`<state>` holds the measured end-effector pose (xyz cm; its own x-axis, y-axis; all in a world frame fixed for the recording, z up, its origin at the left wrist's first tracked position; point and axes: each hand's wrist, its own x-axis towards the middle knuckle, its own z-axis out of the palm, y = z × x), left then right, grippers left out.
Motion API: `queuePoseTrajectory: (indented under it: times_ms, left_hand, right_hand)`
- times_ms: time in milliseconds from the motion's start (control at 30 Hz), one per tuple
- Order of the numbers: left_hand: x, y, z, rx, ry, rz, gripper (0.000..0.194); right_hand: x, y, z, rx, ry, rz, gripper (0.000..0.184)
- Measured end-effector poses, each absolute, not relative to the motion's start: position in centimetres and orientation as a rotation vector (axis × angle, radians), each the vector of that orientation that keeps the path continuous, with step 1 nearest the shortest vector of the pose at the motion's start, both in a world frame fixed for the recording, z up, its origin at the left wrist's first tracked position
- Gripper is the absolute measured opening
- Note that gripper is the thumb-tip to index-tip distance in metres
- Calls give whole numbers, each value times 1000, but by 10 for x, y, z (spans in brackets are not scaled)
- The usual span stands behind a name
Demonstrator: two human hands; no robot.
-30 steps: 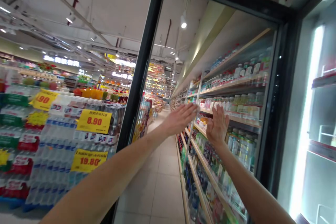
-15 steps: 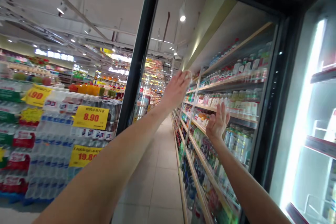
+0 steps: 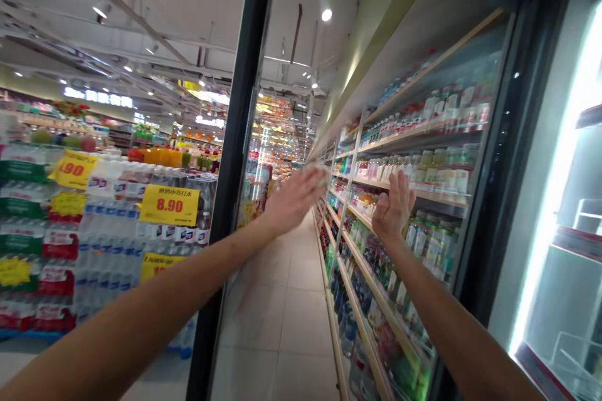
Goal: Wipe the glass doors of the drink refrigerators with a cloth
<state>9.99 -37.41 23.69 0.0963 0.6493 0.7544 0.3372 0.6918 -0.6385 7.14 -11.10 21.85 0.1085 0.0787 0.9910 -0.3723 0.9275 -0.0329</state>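
My left hand (image 3: 296, 197) is stretched out against the glass pane (image 3: 282, 301) of an open fridge door, fingers pressed together and blurred by motion. At its fingertips shows a small pale thing (image 3: 324, 177) that looks like a thin cloth, mostly hidden under the hand. Farther right, my right hand (image 3: 394, 207) is raised flat with its fingers extended upward. It appears to rest on the same pane and holds nothing I can see. A black door frame (image 3: 239, 119) borders the glass on the left, beyond my left forearm.
Through the glass run long shelves (image 3: 404, 138) of bottled drinks beside a tiled aisle (image 3: 296, 301). Stacked bottle packs (image 3: 108, 250) with yellow price signs (image 3: 169, 205) stand at left. At right is the lit fridge interior (image 3: 555, 301) with shelves.
My left hand has moved down and slightly left across the glass. My right hand stays at nearly the same place. The view has shifted a little, with the door frame farther left.
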Motion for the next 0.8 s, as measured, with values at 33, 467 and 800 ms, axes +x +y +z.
queuePoseTrajectory:
  times_ms: [33, 467, 800]
  left_hand:
    - [102, -379, 225, -1012, -1503, 411, 42]
    - [99, -387, 230, -948, -1475, 365, 45]
    - [101, -380, 227, -1064, -1521, 484, 44]
  right_hand:
    - [71, -111, 218, 248, -1428, 333, 52]
    - [65, -111, 218, 251, -1413, 296, 52]
    - [67, -111, 219, 250, -1402, 284, 50]
